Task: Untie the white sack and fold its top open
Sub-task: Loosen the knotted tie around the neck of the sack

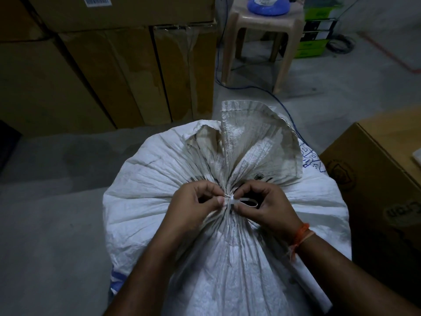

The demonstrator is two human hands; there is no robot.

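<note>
White woven sack (pixel 159 179) standing full on the concrete floor (pixel 52 215), centre of view, neck gathered tight into radiating pleats and still tied. Loose top of sack (pixel 255 142) flared up and away beyond the knot, stitched hem visible at far edge. White strap tie (pixel 237 201) wrapped around the gathered neck, one loop sticking out to the right. Left hand (pixel 193 206) pinching the tie at the knot, thumb and forefinger closed on it. Right hand (pixel 268 208) touching the same knot from the other side, fingertips clamped on the tie, loop passing under the curled fingers. Both hands close together, nearly touching at the knot. Orange thread band (pixel 300 236) on right wrist. Blue handwriting (pixel 312 158) on sack's right shoulder, not legible. White rolled strip (pixel 312 286) lying against sack's near right side, under right forearm. Stacked cardboard boxes (pixel 109 71) behind and left of sack, another cardboard box (pixel 373 179) just beside it on the right. Beige plastic stool (pixel 262 42) further back, blue object (pixel 268 5) on top. Blue cable (pixel 273 99) trailing across the floor behind the sack.
</note>
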